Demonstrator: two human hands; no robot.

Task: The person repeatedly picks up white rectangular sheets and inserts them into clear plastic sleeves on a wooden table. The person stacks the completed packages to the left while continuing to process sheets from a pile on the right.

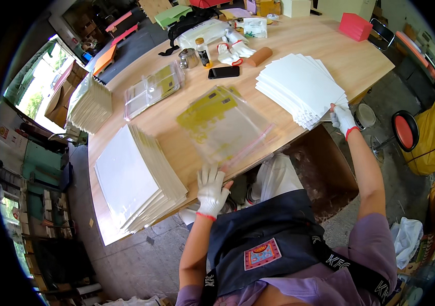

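Observation:
My left hand (211, 191), in a white glove with bare fingertips, lies at the table's front edge. Its fingers are stretched out over the near end of some clear plastic bags (222, 122) with a yellow-green print, slightly blurred. My right hand (344, 120), gloved the same way, pinches the near right corner of a fanned pile of white sheets (301, 84). How many sheets are between those fingers cannot be made out. Left of my left hand stands a tall stack of white, plastic-wrapped flat pieces (128, 176).
Farther back lie a bundle of bags (155, 89), a black phone (223, 72), a bottle (203, 53), spare gloves (235, 51) and a brown roll (259, 56). Another stack (91, 104) stands at the far left edge. Below the front edge is an open cardboard box (324, 173); a red-seated stool (405, 131) is at right.

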